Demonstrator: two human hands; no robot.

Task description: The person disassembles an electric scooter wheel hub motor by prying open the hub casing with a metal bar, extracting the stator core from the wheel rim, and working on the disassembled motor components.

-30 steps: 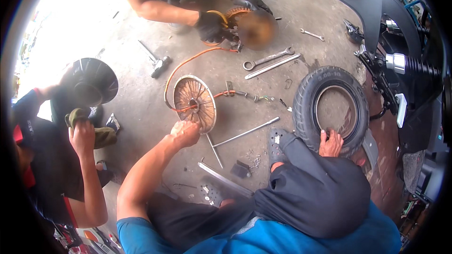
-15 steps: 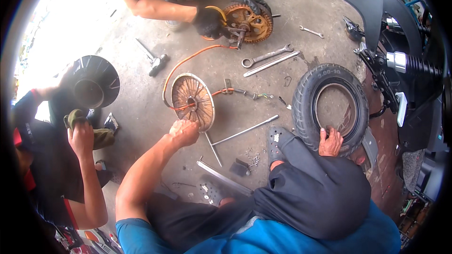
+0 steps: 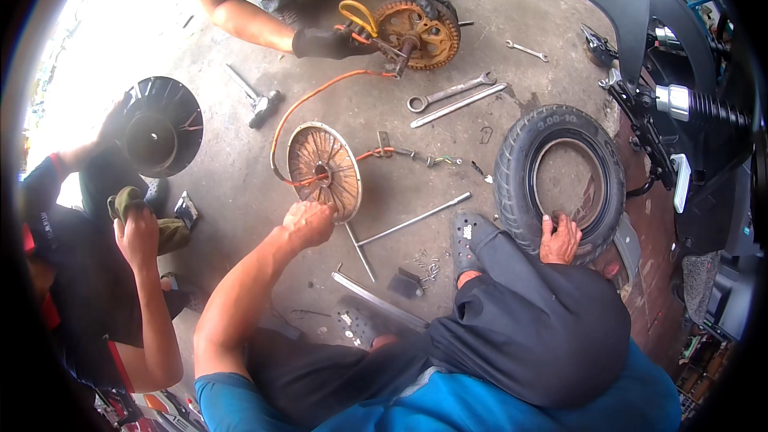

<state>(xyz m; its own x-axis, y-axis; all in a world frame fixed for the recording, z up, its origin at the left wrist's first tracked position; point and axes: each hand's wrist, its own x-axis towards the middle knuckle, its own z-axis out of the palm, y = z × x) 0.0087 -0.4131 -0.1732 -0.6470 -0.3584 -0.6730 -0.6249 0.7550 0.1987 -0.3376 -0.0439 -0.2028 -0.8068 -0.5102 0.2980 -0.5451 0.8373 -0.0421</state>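
Note:
My left hand (image 3: 310, 224) is closed on the lower edge of a round, ribbed metal motor cover (image 3: 340, 164), brown inside and tipped up on its edge. An orange cable (image 3: 316, 98) passes through its centre and runs to a rusty motor stator (image 3: 436, 36). A co-worker's black-gloved hands hold the stator, with a yellow-handled tool (image 3: 358, 14) beside it. My right hand (image 3: 562, 238) rests on the inner edge of a black tyre (image 3: 520, 184), its thumb and fingers apart. Loose coloured wires (image 3: 442, 161) lie right of the cover.
A T-handle wrench (image 3: 412, 220), a ring spanner (image 3: 452, 92), a flat bar (image 3: 460, 106), a small spanner (image 3: 526, 50) and a hammer (image 3: 260, 104) lie on the concrete. Screws (image 3: 428, 264) sit near my foot. Another person holds a black disc (image 3: 180, 128) and an olive cloth (image 3: 172, 236). A motorbike (image 3: 680, 104) stands at right.
The co-worker's gloved hand has shifted down and left, and the yellow handles now show clearly. The black disc at left has tilted to show more of its inside. My hands keep their places.

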